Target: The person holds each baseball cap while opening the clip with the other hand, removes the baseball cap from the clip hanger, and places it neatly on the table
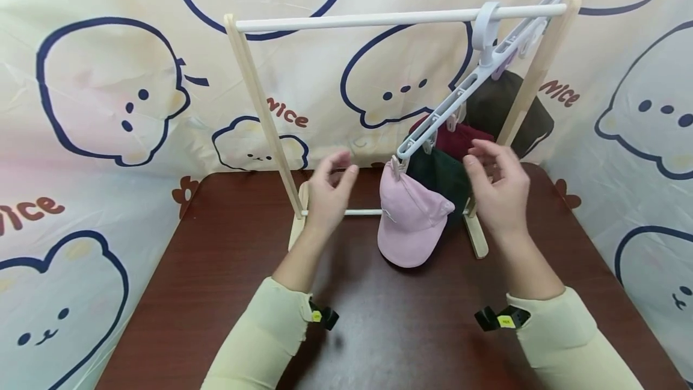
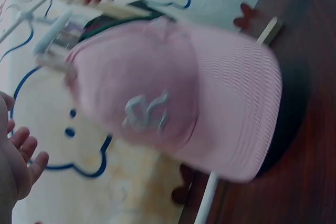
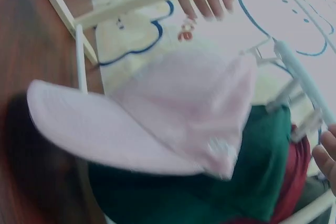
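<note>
A pink baseball cap [image 1: 409, 215] with white stitching hangs by a clip from the near end of a pale blue clip hanger [image 1: 460, 94]. Behind it hang a dark green cap [image 1: 445, 174], a dark red cap [image 1: 457, 139] and a dark olive cap [image 1: 500, 104]. To the left of the pink cap, my left hand [image 1: 329, 194] is raised with loosely bent fingers and touches nothing. My right hand [image 1: 500, 188] is held up to the right of the caps, fingers loosely bent, apparently holding nothing. The left wrist view shows the pink cap's front [image 2: 152, 87] close up.
The hanger hooks over the white top rod [image 1: 357, 18] of a wooden rack with slanted posts [image 1: 265, 116]. A lower white rod [image 1: 363, 212] joins its feet. The rack stands on a dark brown table [image 1: 227, 294], with a cartoon-print cloth [image 1: 303, 77] behind.
</note>
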`<action>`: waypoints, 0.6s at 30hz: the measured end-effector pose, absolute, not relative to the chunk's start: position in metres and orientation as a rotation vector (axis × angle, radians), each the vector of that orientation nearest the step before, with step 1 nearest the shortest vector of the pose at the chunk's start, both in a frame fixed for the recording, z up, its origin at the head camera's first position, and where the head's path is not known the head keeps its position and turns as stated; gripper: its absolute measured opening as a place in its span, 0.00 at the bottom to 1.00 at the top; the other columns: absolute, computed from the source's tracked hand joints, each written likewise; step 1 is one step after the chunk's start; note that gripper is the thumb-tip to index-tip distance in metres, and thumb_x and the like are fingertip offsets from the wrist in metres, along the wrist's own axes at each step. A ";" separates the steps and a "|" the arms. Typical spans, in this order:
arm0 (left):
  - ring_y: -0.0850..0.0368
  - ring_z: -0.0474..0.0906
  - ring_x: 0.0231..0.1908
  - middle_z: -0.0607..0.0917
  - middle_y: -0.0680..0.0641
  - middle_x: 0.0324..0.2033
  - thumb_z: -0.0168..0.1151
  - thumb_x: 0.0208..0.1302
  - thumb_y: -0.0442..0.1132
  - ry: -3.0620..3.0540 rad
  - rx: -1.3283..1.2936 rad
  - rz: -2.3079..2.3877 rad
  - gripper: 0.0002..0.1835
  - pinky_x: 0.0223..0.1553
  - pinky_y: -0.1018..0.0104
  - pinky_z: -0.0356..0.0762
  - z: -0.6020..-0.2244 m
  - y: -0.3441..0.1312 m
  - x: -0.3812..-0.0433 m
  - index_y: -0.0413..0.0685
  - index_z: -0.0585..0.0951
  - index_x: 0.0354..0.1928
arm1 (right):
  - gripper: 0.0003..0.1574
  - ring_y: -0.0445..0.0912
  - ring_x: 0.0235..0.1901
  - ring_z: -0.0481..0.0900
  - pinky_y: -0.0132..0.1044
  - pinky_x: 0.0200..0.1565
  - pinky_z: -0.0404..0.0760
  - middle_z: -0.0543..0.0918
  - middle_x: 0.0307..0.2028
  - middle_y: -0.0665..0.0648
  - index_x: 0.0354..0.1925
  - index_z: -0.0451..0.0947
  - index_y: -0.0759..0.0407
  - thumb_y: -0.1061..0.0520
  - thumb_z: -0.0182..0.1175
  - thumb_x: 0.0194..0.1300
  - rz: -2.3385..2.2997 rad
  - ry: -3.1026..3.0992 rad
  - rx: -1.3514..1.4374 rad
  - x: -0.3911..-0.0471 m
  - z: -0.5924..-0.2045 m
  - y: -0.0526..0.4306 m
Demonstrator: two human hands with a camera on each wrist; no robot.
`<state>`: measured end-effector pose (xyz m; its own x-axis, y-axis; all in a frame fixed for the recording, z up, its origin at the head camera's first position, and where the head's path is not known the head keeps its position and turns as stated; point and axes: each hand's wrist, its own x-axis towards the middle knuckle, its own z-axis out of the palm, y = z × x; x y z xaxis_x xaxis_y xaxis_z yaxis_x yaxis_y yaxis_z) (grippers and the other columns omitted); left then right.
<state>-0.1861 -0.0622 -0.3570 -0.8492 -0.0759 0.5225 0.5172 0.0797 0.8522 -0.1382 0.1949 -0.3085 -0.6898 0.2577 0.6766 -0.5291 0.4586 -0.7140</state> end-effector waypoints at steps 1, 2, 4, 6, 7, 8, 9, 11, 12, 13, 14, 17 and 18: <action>0.46 0.78 0.54 0.81 0.35 0.51 0.62 0.66 0.33 -1.954 -0.468 -1.816 0.18 0.56 0.53 0.78 -0.358 -0.055 -0.186 0.35 0.78 0.57 | 0.17 0.30 0.40 0.77 0.19 0.43 0.76 0.83 0.43 0.62 0.52 0.80 0.68 0.66 0.62 0.65 1.305 -1.960 0.263 -0.138 -0.311 0.191; 0.47 0.78 0.55 0.82 0.37 0.52 0.63 0.66 0.34 -1.974 -0.504 -1.809 0.18 0.56 0.53 0.78 -0.359 -0.048 -0.185 0.36 0.78 0.57 | 0.18 0.30 0.41 0.78 0.19 0.44 0.77 0.83 0.43 0.64 0.53 0.80 0.68 0.66 0.63 0.64 1.303 -1.975 0.298 -0.140 -0.314 0.188; 0.50 0.78 0.56 0.82 0.40 0.54 0.62 0.67 0.35 -2.012 -0.560 -1.799 0.19 0.58 0.52 0.77 -0.360 -0.037 -0.184 0.38 0.78 0.58 | 0.20 0.31 0.42 0.79 0.20 0.45 0.78 0.84 0.44 0.63 0.54 0.80 0.66 0.66 0.64 0.63 1.310 -1.999 0.355 -0.144 -0.321 0.182; 0.52 0.77 0.57 0.82 0.42 0.54 0.62 0.67 0.37 -2.025 -0.617 -1.797 0.19 0.59 0.52 0.76 -0.361 -0.028 -0.183 0.40 0.78 0.58 | 0.22 0.34 0.42 0.81 0.21 0.45 0.78 0.84 0.45 0.61 0.56 0.80 0.62 0.64 0.66 0.63 1.310 -2.028 0.390 -0.149 -0.327 0.175; 0.53 0.77 0.57 0.82 0.43 0.54 0.62 0.67 0.37 -2.029 -0.634 -1.796 0.19 0.59 0.53 0.76 -0.361 -0.024 -0.182 0.40 0.78 0.58 | 0.22 0.36 0.43 0.82 0.21 0.45 0.79 0.85 0.45 0.59 0.56 0.80 0.62 0.63 0.66 0.63 1.309 -2.041 0.403 -0.151 -0.329 0.171; 0.54 0.78 0.57 0.82 0.43 0.54 0.62 0.67 0.37 -2.031 -0.644 -1.798 0.19 0.59 0.54 0.76 -0.362 -0.021 -0.182 0.41 0.78 0.58 | 0.23 0.39 0.43 0.83 0.22 0.46 0.80 0.85 0.45 0.59 0.57 0.80 0.61 0.62 0.67 0.63 1.309 -2.055 0.414 -0.152 -0.331 0.167; 0.54 0.78 0.56 0.82 0.44 0.54 0.63 0.67 0.37 -2.031 -0.649 -1.798 0.19 0.59 0.54 0.77 -0.362 -0.018 -0.181 0.41 0.79 0.58 | 0.24 0.41 0.44 0.83 0.24 0.46 0.80 0.84 0.46 0.58 0.57 0.80 0.61 0.60 0.67 0.63 1.307 -2.070 0.423 -0.154 -0.332 0.163; 0.54 0.78 0.56 0.82 0.44 0.54 0.64 0.66 0.36 -2.029 -0.653 -1.776 0.19 0.58 0.56 0.77 -0.362 -0.014 -0.181 0.41 0.79 0.58 | 0.25 0.46 0.45 0.84 0.28 0.46 0.82 0.84 0.47 0.58 0.58 0.79 0.60 0.59 0.67 0.63 1.307 -2.090 0.442 -0.156 -0.333 0.156; 0.55 0.79 0.55 0.82 0.45 0.54 0.64 0.65 0.35 -2.032 -0.645 -1.757 0.19 0.58 0.56 0.77 -0.362 -0.013 -0.180 0.41 0.79 0.57 | 0.26 0.47 0.46 0.84 0.31 0.47 0.83 0.84 0.47 0.58 0.59 0.78 0.60 0.58 0.67 0.63 1.311 -2.097 0.445 -0.156 -0.333 0.154; 0.54 0.79 0.55 0.82 0.45 0.53 0.65 0.65 0.35 -2.032 -0.636 -1.739 0.19 0.57 0.57 0.77 -0.361 -0.012 -0.180 0.41 0.80 0.57 | 0.26 0.48 0.46 0.84 0.34 0.47 0.84 0.83 0.48 0.58 0.59 0.78 0.60 0.58 0.67 0.63 1.316 -2.100 0.448 -0.157 -0.333 0.151; 0.54 0.79 0.54 0.83 0.45 0.53 0.65 0.64 0.34 -2.035 -0.625 -1.717 0.18 0.57 0.57 0.78 -0.361 -0.012 -0.180 0.41 0.80 0.56 | 0.27 0.48 0.47 0.83 0.37 0.47 0.84 0.83 0.49 0.58 0.60 0.78 0.60 0.58 0.68 0.62 1.323 -2.101 0.449 -0.157 -0.333 0.149; 0.52 0.80 0.51 0.84 0.44 0.51 0.66 0.63 0.33 -2.022 -0.601 -1.675 0.17 0.55 0.55 0.79 -0.359 -0.011 -0.180 0.41 0.81 0.54 | 0.29 0.49 0.47 0.83 0.43 0.47 0.84 0.82 0.50 0.58 0.61 0.77 0.59 0.58 0.68 0.62 1.336 -2.097 0.452 -0.158 -0.332 0.144; 0.51 0.80 0.50 0.84 0.44 0.50 0.67 0.63 0.32 -2.011 -0.598 -1.673 0.16 0.54 0.54 0.79 -0.358 -0.011 -0.180 0.41 0.82 0.53 | 0.30 0.49 0.47 0.83 0.44 0.46 0.84 0.82 0.50 0.59 0.61 0.76 0.59 0.58 0.69 0.61 1.337 -2.097 0.455 -0.159 -0.332 0.143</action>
<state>-0.1803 -0.0109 -0.3581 -0.8028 0.0413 0.5949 0.5925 0.1682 0.7878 -0.1585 0.1430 -0.3322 -0.7587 0.0330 0.6506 -0.5760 0.4326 -0.6936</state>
